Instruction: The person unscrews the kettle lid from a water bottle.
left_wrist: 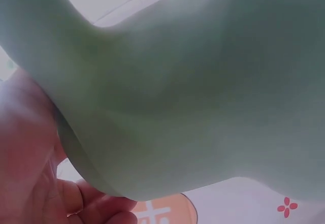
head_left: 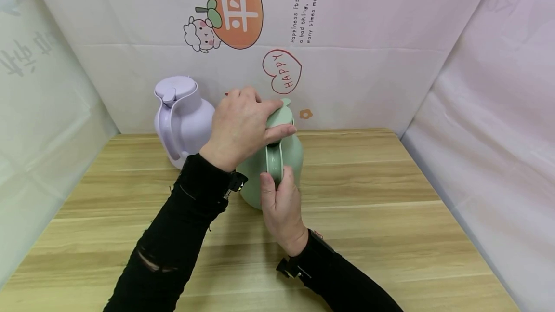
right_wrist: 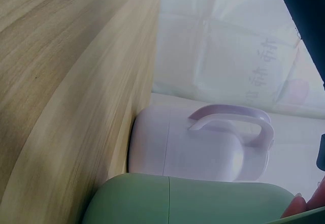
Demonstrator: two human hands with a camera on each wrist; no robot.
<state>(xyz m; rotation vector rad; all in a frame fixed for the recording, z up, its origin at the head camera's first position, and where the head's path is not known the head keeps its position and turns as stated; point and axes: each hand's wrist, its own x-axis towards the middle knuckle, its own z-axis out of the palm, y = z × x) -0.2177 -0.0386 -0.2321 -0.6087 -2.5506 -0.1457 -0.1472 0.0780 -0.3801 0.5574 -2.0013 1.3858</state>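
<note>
With the green jug (head_left: 295, 155) standing just right of the lilac jug (head_left: 192, 124), the right hand (head_left: 284, 211) grips its handle (head_left: 274, 160) and the left hand (head_left: 240, 124) its lid (head_left: 279, 117); bracing the handle firmly should limit twisting. Both jugs look smooth, plastic-like, round-bellied, with looped handles.

- Left arm (head_left: 169, 235), black-sleeved, slants up and inward.
- Left hand (head_left: 238, 126) is back upward, its thumb (head_left: 281, 133) and index finger (head_left: 270, 106) spread apart and pointing rightward.
- Right arm (head_left: 351, 273), also black-sleeved, angles in from the lower right.
- Right hand (head_left: 284, 211), lower than the left, grips.
</note>
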